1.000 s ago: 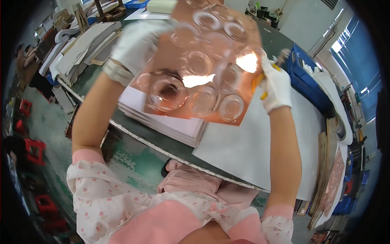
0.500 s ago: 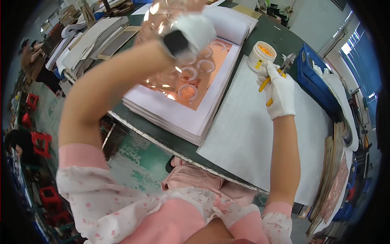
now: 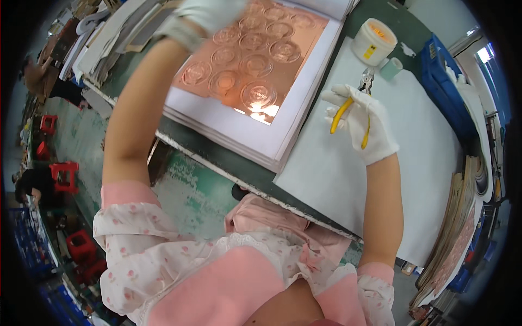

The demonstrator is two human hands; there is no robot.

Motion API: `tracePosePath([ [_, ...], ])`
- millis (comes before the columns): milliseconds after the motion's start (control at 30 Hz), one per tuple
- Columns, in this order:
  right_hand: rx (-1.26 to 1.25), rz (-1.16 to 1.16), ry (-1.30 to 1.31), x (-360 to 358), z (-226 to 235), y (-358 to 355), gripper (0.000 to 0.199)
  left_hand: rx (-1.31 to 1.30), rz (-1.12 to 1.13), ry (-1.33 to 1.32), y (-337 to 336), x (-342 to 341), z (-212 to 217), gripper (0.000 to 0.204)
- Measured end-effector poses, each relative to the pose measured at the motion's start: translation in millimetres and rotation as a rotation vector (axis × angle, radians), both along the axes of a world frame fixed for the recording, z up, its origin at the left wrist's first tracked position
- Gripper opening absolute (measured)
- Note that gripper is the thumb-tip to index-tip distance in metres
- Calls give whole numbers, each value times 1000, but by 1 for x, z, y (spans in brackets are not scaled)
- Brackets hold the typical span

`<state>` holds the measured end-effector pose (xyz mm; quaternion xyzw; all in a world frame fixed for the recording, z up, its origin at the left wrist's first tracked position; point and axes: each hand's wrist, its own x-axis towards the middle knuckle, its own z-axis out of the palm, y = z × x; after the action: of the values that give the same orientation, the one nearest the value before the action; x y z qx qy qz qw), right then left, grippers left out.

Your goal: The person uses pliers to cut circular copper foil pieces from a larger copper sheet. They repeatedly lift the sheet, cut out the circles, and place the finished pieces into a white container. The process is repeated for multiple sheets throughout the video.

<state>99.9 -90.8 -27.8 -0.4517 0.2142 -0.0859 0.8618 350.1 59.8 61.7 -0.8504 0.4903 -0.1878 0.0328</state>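
Since half a second ago, the left hand [image 3: 209, 15] has swung left, from above the middle of the copper-coloured sheet [image 3: 254, 66] out to its upper left side. One second ago both hands had such a sheet raised above the bench [image 3: 375, 16]; now one lies on the paper stack [image 3: 239, 130].

From the head camera, the left hand is gloved in white, blurred and cut by the upper edge, so I cannot tell whether it grips or touches anything. The right hand [image 3: 376, 129], also gloved, holds pliers [image 3: 341, 114], their yellow handles spread apart and the metal head pointing away from the person. It is above a large white sheet [image 3: 321, 163] on the bench.

Rows of raised rings cover the copper-coloured sheet, and light glares off its near corner; white paper borders it at the near and right sides. Beyond the pliers stand a white tub [image 3: 375, 49] with orange contents and, just beside it, a pale green roll [image 3: 391, 69]. A blue crate [image 3: 447, 89] is farther right.
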Motion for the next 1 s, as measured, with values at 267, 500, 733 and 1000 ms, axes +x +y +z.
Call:
tracePosePath([
  [267, 97, 206, 49, 6, 13, 45, 38, -398, 346, 640, 121, 59, -102, 48],
  [500, 102, 151, 122, 9, 16, 62, 45, -398, 354, 703, 119, 40, -86, 55],
  [733, 249, 69, 57, 8, 14, 76, 43, -558, 274, 443, 116, 34, -85, 64],
  [1000, 424, -31, -39, 5, 2, 78, 39, -339, -9, 568, 121, 28, -79, 66],
])
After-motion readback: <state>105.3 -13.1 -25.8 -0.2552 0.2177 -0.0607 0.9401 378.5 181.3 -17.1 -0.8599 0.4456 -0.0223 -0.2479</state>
